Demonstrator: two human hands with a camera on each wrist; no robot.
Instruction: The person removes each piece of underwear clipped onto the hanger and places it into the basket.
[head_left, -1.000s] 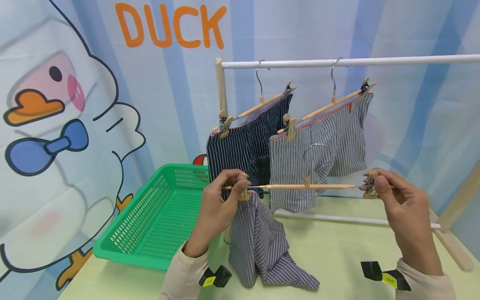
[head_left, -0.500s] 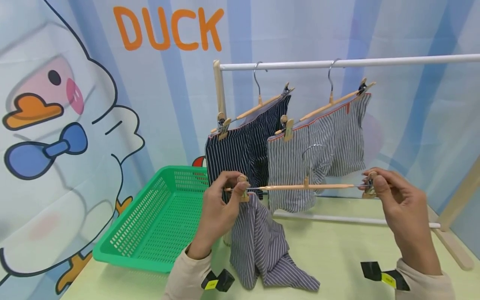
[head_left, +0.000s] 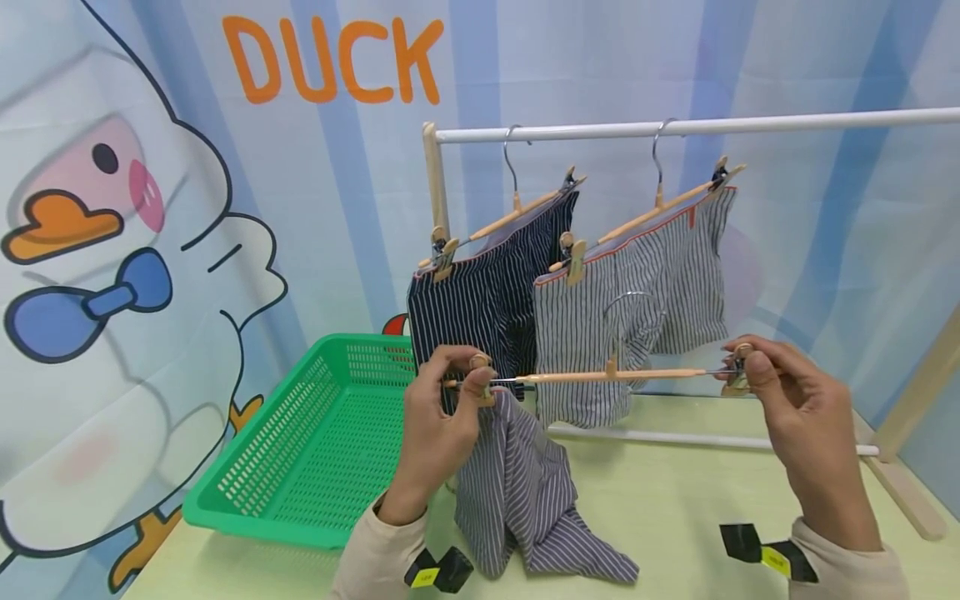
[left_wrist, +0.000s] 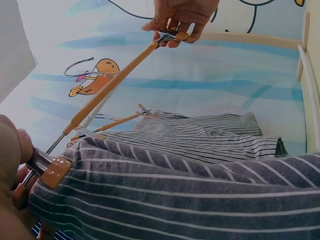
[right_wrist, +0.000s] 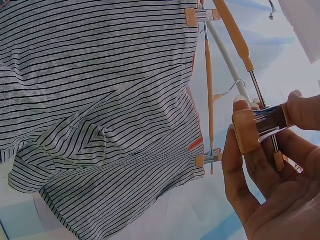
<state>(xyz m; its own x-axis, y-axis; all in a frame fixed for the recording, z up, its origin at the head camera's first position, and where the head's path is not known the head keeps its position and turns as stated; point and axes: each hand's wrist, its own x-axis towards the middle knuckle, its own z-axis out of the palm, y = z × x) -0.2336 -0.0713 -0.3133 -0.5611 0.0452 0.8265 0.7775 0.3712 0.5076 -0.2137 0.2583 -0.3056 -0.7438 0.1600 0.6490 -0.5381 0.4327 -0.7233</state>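
Note:
My left hand (head_left: 442, 417) pinches the left clip (left_wrist: 56, 172) of a wooden trouser hanger (head_left: 570, 377). Grey shorts with white stripes (head_left: 517, 492) hang from that clip by one end of the waistband, and their lower part spreads over the table. At the hanger's other end my right hand (head_left: 806, 417) pinches the right clip (right_wrist: 270, 122), which has no cloth in it. The hanger is held level in front of me, its metal hook (head_left: 630, 296) pointing up. In the left wrist view the grey striped cloth fills the lower part.
Behind the hanger, dark striped shorts (head_left: 480, 308) and light striped shorts (head_left: 592, 342) hang on clip hangers from a white rail (head_left: 787, 123). A green plastic basket (head_left: 262, 529) stands at left on the pale table (head_left: 697, 517). A wooden rack foot (head_left: 907, 500) is at right.
The left end of the hanger has dipped slightly with my left hand. Both hands keep their hold on the clips, and the view has shifted a little.

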